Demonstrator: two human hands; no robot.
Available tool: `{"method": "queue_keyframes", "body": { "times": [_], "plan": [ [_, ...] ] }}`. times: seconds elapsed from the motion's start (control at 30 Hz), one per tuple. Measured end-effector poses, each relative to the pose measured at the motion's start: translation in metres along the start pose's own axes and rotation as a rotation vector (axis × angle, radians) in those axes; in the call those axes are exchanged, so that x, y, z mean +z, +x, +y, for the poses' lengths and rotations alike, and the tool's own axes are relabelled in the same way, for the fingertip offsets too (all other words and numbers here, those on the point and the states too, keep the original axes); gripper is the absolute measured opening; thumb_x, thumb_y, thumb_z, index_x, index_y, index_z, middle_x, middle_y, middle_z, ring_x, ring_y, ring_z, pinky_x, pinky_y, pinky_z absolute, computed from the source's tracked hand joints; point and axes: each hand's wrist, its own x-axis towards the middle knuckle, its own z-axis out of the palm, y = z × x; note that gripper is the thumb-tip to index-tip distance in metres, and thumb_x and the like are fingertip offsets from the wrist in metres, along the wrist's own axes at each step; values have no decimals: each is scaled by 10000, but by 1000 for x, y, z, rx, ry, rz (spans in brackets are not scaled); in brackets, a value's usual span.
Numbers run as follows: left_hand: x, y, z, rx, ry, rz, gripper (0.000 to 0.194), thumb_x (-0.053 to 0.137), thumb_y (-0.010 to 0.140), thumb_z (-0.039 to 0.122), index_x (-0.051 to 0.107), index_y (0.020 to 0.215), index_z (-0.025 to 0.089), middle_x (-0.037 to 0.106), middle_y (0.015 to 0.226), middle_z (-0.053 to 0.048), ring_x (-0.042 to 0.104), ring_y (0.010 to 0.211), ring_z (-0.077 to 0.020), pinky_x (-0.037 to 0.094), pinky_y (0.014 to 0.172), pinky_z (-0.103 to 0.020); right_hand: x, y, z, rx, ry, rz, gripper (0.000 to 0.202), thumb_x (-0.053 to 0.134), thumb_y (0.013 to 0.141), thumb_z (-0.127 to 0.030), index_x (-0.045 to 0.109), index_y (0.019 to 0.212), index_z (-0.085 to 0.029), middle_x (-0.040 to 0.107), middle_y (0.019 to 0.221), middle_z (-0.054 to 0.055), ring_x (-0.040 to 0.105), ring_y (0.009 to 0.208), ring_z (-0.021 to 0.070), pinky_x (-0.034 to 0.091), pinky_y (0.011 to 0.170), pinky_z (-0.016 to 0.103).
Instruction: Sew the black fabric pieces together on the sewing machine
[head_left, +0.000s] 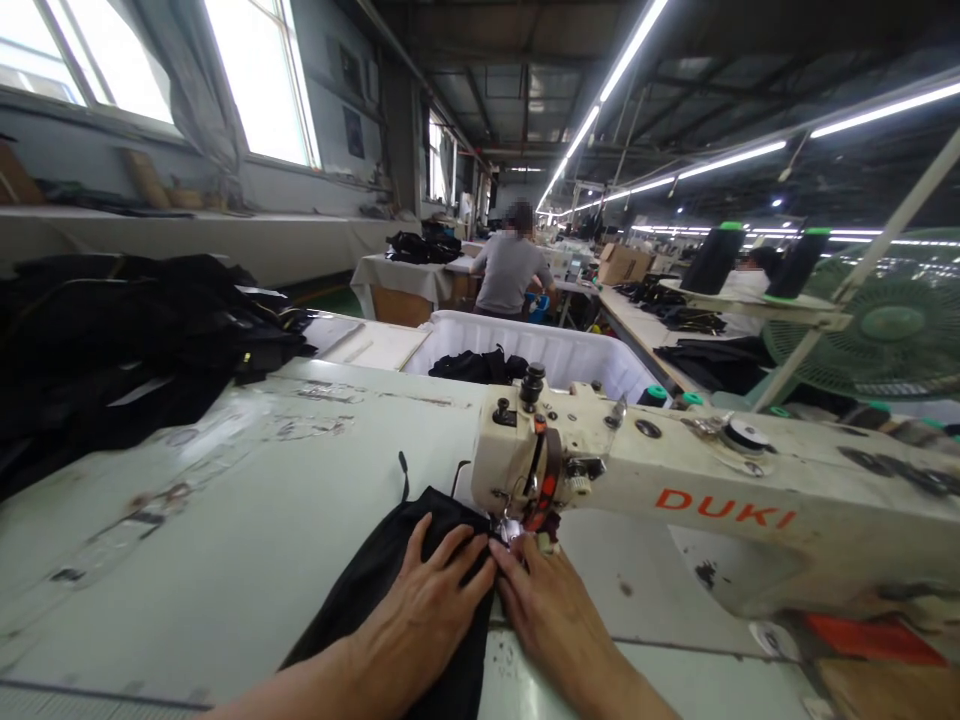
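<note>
A piece of black fabric [367,570] lies on the sewing machine bed, its upper edge by the needle area. My left hand [427,600] rests on top of it, fingers spread and pressing down. Close to the presser foot, my right hand [551,610] has its fingertips together at the fabric's right edge, seemingly pinching it; the exact grip is partly hidden. The sewing machine head [517,460], lit by a small lamp at the needle, stands just beyond both hands. A thin black strap end [404,475] sticks up past the fabric.
Black garments [127,350] are heaped at the left of the table. Behind the machine stands a white plastic bin [540,340] with dark cloth inside. Thread cones [716,258] and a green fan [885,320] are at the right. A person [510,270] works farther ahead.
</note>
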Motion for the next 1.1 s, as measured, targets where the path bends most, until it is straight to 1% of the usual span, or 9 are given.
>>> {"method": "queue_keyframes", "body": {
  "times": [0.13,0.27,0.4,0.5,0.57,0.67,0.73,0.9,1.1],
  "plan": [
    [7,-6,5,-24,59,10,596,444,818,12,430,1376,223,504,1423,-90,403,1296,-307,146,1093,-602,0,0,0,-17,2,-5,415,485,937,-180,518,1350,-209,629,1174,140,635,973,293,545,806,443],
    [5,-6,10,-61,44,-10,550,431,829,21,468,1337,229,525,1401,-86,434,1269,-301,210,1077,-596,-3,3,-2,-35,-11,43,408,449,930,-157,529,1330,-159,636,1160,162,635,979,312,534,803,463],
    [6,-2,10,-79,20,-11,527,432,839,25,489,1320,234,506,1424,-83,426,1287,-295,229,1086,-593,-3,5,-3,-54,-15,104,378,457,924,-156,556,1287,-116,659,1098,169,634,961,327,529,788,478],
    [12,1,9,-101,2,-14,526,429,862,40,481,1340,252,480,1449,-89,424,1292,-304,252,1076,-612,-3,4,-2,-58,2,93,391,460,907,-126,556,1285,-118,659,1115,167,634,956,325,530,799,484],
    [16,3,11,-119,-1,-30,543,411,868,35,466,1357,263,475,1452,-98,431,1289,-320,271,1045,-656,-2,3,0,-51,31,69,402,444,897,-97,557,1282,-121,659,1117,163,635,945,318,535,801,483],
    [17,5,16,-129,19,-52,612,395,822,-10,437,1377,242,462,1459,-130,412,1311,-344,275,1005,-715,-2,0,2,-25,72,43,415,412,888,-68,561,1270,-129,659,1118,154,628,967,314,536,829,494],
    [16,6,20,-142,32,-60,645,394,792,-30,431,1380,234,454,1464,-143,397,1325,-344,269,1006,-721,-1,-1,4,-20,81,41,416,406,884,-64,562,1264,-130,658,1127,156,625,982,314,537,842,500],
    [15,8,24,-169,59,-71,646,433,784,-20,441,1379,231,461,1456,-155,404,1313,-354,273,1017,-716,5,-4,7,-39,76,80,409,406,884,-73,564,1258,-123,658,1135,174,647,947,314,567,791,495],
    [20,8,19,-149,60,-56,636,426,787,-20,446,1373,226,466,1453,-159,422,1303,-366,303,986,-737,6,-8,9,-34,108,90,397,419,878,-69,586,1231,-137,656,1155,159,633,1010,314,548,855,508]
  ]
}}
